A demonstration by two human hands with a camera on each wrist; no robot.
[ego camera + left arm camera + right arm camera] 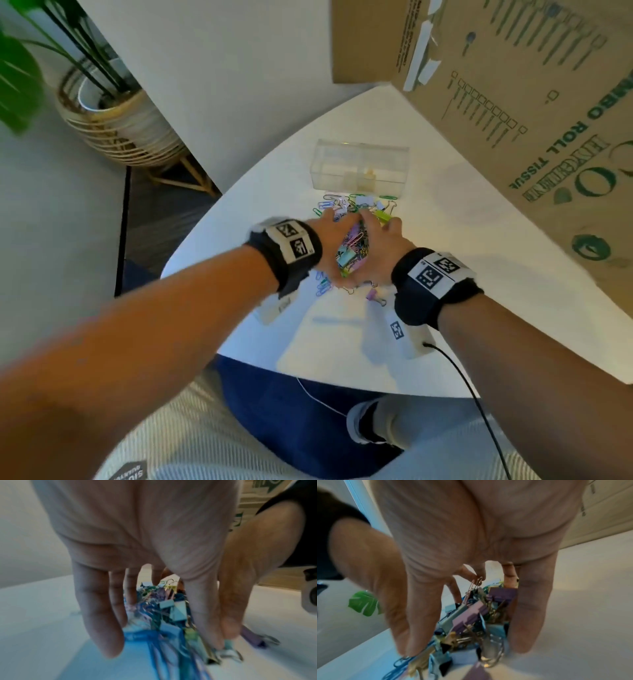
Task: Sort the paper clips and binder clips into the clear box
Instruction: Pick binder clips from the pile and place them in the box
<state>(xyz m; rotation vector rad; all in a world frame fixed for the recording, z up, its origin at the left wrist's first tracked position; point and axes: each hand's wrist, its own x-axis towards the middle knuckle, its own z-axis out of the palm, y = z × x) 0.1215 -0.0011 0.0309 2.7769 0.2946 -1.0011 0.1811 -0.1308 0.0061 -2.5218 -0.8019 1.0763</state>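
A heap of coloured paper clips and binder clips [352, 251] sits on the white table [479, 274], squeezed between my two hands. My left hand [329, 240] presses it from the left and my right hand [382, 253] from the right. In both wrist views the fingers are straight and point down at the table around the clips [169, 609] [471, 615]. More loose clips [356, 204] lie just beyond my fingers. A purple binder clip [373, 296] and blue paper clips [323, 286] lie under my wrists. The clear box [359, 168] stands behind the pile, open at the top.
A big cardboard carton [513, 120] leans over the table's right side, close to the clear box. A potted plant in a woven basket [120, 126] stands on the floor at the left. The table's curved edge runs near my knees.
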